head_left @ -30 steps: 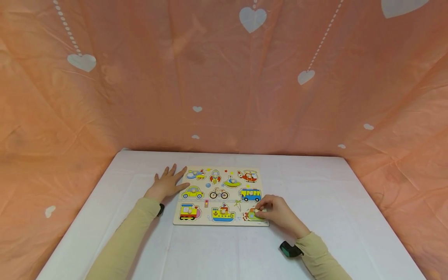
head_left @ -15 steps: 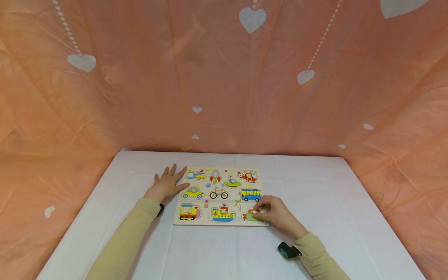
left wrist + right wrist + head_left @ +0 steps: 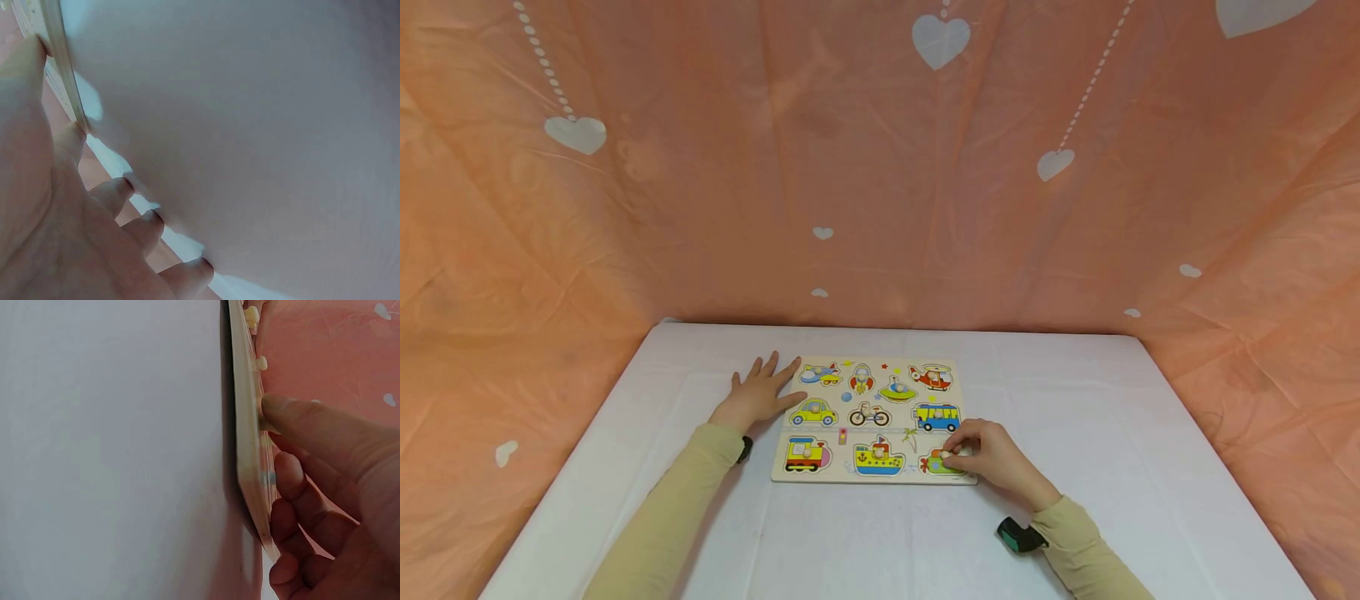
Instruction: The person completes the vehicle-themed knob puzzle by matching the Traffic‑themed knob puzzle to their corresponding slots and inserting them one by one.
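A wooden peg puzzle board [image 3: 842, 477] lies on the white table, its vehicle pieces carrying small round knobs. At the near right corner, my right hand [image 3: 992, 458] pinches the knob of a green submarine piece [image 3: 931, 464], which sits in its outline; the fingers cover its right part. The right wrist view shows thumb and fingers at the board's edge [image 3: 247, 425]. My left hand [image 3: 756, 398] is spread at the far left corner. Its thumb and forefinger touch the board's edge [image 3: 69, 75] in the left wrist view, with the other fingers on the table.
Other pieces sit in the board, among them a ship [image 3: 878, 460], a train [image 3: 807, 456], a bus [image 3: 937, 417] and a helicopter [image 3: 931, 377]. White cloth covers the table [image 3: 1060, 400]. An orange curtain with hearts [image 3: 880, 183] hangs behind and at both sides.
My right hand has shifted slightly left with the submarine piece, which has settled from a slightly offset position into its outline. My left hand has stayed still.
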Demonstrator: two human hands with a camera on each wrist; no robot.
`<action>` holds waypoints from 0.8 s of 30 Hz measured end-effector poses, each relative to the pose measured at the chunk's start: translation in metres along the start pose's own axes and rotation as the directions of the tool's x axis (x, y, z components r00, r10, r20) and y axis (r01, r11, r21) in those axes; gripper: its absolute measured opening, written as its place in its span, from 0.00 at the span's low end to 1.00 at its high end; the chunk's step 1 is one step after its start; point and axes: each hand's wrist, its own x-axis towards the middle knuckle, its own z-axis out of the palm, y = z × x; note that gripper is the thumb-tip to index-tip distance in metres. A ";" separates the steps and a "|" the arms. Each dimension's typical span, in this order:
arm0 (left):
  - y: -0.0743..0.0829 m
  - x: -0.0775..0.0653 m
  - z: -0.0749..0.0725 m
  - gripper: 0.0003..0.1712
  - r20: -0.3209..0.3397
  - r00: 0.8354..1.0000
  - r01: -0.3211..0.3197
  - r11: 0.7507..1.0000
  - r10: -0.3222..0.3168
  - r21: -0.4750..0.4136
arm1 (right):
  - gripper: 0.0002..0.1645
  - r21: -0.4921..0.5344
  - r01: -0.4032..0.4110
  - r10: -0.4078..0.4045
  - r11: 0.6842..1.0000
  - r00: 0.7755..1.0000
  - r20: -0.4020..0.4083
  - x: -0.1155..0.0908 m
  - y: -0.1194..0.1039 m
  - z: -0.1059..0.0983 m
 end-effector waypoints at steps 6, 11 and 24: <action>-0.002 0.001 0.001 0.45 -0.003 1.000 0.001 1.000 -0.001 0.002 | 0.06 -0.014 -0.010 0.010 1.000 1.000 0.003 0.000 0.000 0.000; -0.003 0.002 0.002 0.46 -0.001 1.000 0.003 1.000 -0.003 0.005 | 0.06 -0.019 -0.023 0.023 1.000 1.000 0.007 0.000 0.000 0.001; 0.001 -0.001 0.001 0.45 -0.005 1.000 -0.006 1.000 0.006 -0.008 | 0.07 0.021 -0.039 0.039 0.999 0.999 0.021 -0.003 0.003 -0.005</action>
